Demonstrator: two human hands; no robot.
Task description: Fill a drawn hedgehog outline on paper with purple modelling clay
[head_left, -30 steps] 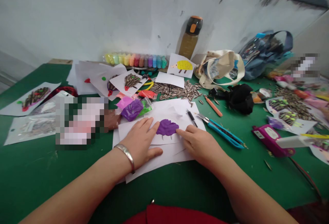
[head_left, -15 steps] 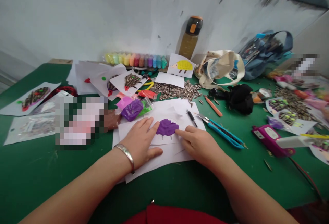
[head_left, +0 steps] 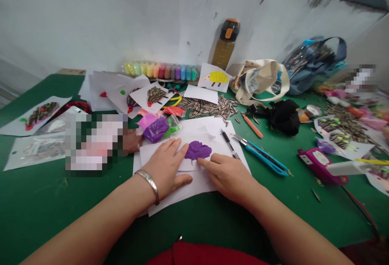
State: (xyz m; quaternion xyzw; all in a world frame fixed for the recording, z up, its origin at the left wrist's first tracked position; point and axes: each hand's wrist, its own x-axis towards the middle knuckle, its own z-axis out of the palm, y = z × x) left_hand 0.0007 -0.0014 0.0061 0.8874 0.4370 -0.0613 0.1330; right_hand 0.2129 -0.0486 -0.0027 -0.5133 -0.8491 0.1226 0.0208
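Observation:
A flat patch of purple modelling clay (head_left: 198, 150) lies on white paper (head_left: 170, 201) in front of me. Small drawn legs show just under its lower edge. My left hand (head_left: 167, 167) rests flat on the paper with fingers and thumb spread, its index fingertip beside the clay's left edge. My right hand (head_left: 226, 176) holds nothing. Its index finger is stretched out and touches the lower edge of the clay, while the other fingers are loosely curled. Right of the paper's middle lie a black pen (head_left: 230, 145) and a blue utility knife (head_left: 263, 155).
Bagged purple clay (head_left: 156, 130) sits behind my left hand. Sunflower seeds (head_left: 209, 107) are heaped farther back, near a hedgehog drawing (head_left: 216, 78). An orange tool (head_left: 252, 125), a cloth bag (head_left: 258, 80), a bottle (head_left: 225, 44) and a magenta device (head_left: 322, 165) stand or lie around.
My right index finger has moved from the clay's right edge to its lower edge, left and toward me. More of the pen shows. My left hand stays in place.

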